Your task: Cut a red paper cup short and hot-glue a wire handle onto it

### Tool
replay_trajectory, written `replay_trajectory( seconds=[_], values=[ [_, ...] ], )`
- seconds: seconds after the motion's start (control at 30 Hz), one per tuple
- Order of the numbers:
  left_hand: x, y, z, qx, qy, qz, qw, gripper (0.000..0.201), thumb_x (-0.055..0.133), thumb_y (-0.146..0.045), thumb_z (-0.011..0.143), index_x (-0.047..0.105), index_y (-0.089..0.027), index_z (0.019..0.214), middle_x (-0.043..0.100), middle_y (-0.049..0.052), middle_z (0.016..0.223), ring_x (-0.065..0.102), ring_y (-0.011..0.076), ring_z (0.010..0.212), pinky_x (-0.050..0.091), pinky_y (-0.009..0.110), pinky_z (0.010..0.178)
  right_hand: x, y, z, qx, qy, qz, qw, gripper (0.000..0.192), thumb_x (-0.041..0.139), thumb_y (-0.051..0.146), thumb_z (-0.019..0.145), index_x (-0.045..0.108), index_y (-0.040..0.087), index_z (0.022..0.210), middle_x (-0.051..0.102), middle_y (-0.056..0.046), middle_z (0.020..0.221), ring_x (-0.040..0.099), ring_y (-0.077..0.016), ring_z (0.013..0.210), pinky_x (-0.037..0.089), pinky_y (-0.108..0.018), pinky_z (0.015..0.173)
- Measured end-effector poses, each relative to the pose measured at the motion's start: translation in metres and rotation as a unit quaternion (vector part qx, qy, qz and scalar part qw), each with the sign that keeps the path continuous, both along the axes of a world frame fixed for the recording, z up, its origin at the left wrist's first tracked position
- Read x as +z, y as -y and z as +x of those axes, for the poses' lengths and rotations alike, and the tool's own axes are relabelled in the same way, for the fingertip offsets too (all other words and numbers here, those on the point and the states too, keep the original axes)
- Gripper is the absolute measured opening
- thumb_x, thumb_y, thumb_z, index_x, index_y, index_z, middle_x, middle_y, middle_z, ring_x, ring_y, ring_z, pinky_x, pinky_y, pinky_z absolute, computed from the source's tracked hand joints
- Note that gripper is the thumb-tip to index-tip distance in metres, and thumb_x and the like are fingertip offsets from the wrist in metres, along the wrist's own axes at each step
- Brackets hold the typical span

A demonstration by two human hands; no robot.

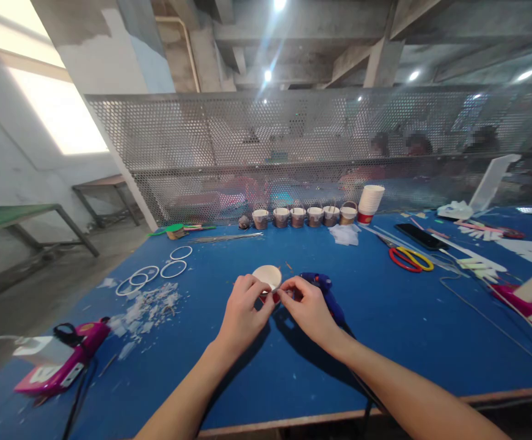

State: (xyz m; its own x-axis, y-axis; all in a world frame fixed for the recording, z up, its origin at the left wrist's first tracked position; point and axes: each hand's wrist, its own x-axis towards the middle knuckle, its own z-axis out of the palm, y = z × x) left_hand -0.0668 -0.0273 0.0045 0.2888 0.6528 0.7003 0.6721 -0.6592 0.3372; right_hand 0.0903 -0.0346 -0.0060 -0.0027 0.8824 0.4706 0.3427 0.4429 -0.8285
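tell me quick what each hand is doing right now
Left hand: closed on the paper cup, gripping its side.
Right hand: fingers pinched at the cup's lower edge; what they pinch cannot be told.

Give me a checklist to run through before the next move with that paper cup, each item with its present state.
1. Paper cup held in both hands: ok, left hand and right hand both pinch at it.
2. Cup lifted off the blue table: cannot tell.
3. Blue glue gun within reach: ok, it lies just behind the right hand.
4. Glue gun hot or ready: cannot tell.
5. Scissors clear of the hands: ok, far to the right.
6. Row of finished cups undisturbed: ok, standing along the mesh screen.
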Motion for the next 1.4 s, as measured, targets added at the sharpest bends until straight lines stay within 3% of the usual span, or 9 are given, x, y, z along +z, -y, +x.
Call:
replay_trajectory(
  seconds=[0.5,1.0,1.2,1.4],
  values=[
    [0.003,0.001,0.0,-0.007,0.019,-0.008,1.0,0.016,0.054,-0.022,0.084,0.065,-0.02,0.072,0.057,0.002,0.071,0.052,0.0179,0.072,0.043,0.029,0.065,-0.001,0.0,-0.001,0.0,-0.02,-0.016,1.0,0.016,0.058,0.033,0.079,0.059,0.02,0.069,0.06,0.0,0.065,0.052,-0.0147,0.059,0.042,-0.026,0.056],
    [0.009,0.0,-0.002,-0.028,0.058,-0.116,0.991,0.02,0.048,-0.01,0.075,0.064,-0.022,0.072,0.059,0.002,0.071,0.055,0.0185,0.073,0.045,0.03,0.066,-0.006,-0.002,0.003,-0.007,0.001,0.008,1.0,0.015,0.057,0.03,0.083,0.064,0.019,0.075,0.066,-0.002,0.07,0.056,-0.0146,0.06,0.044,-0.026,0.058],
    [0.009,-0.001,-0.001,-0.034,0.08,-0.116,0.989,0.015,0.055,-0.023,0.08,0.063,-0.022,0.067,0.056,0.001,0.067,0.054,0.0174,0.069,0.044,0.029,0.063,-0.004,-0.001,0.002,-0.003,0.0,0.009,1.0,0.015,0.058,0.03,0.083,0.064,0.019,0.074,0.066,-0.002,0.07,0.057,-0.0148,0.061,0.044,-0.026,0.058],
    [0.008,-0.004,-0.001,-0.021,0.103,-0.116,0.988,0.016,0.055,-0.022,0.079,0.062,-0.022,0.064,0.055,0.001,0.064,0.053,0.0163,0.066,0.043,0.027,0.061,0.001,0.001,0.003,-0.004,0.008,0.018,1.0,0.016,0.056,0.028,0.083,0.063,0.02,0.072,0.065,-0.002,0.069,0.056,-0.0147,0.059,0.043,-0.026,0.058]
  ],
)
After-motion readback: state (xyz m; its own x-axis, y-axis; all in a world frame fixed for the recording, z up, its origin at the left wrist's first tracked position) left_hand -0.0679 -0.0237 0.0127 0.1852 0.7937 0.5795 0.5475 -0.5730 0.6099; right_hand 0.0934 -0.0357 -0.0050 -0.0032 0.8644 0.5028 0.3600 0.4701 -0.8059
